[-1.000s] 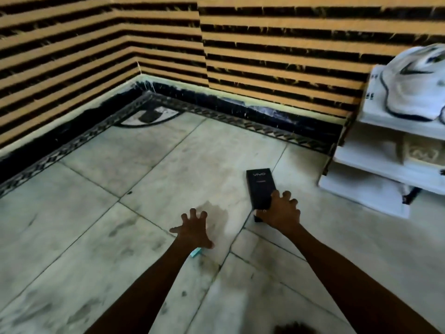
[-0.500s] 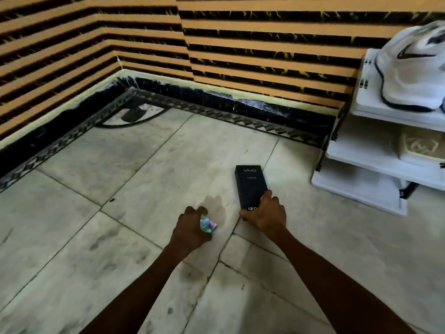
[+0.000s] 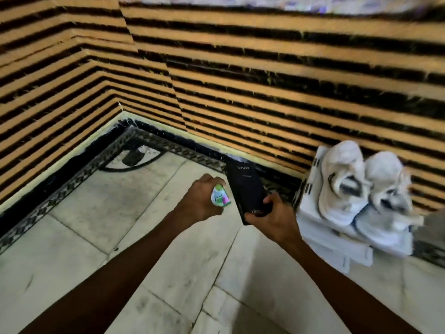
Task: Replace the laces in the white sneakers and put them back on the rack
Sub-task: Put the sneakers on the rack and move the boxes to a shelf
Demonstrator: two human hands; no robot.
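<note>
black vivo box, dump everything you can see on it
The black box is a long, flat, matte carton, cardboard by its look, with pale "vivo" lettering near its far end. It appears lifted off the floor and tilted, far end toward the wall. The right hand grips its near end, thumb on top. The left hand, holding a small colourful item, is just left of it.

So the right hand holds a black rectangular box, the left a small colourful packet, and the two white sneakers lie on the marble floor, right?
Not quite: the head view shows the two white sneakers on top of the white rack, not on the floor. The right hand does hold the black rectangular box, the left hand the small colourful packet.
</note>
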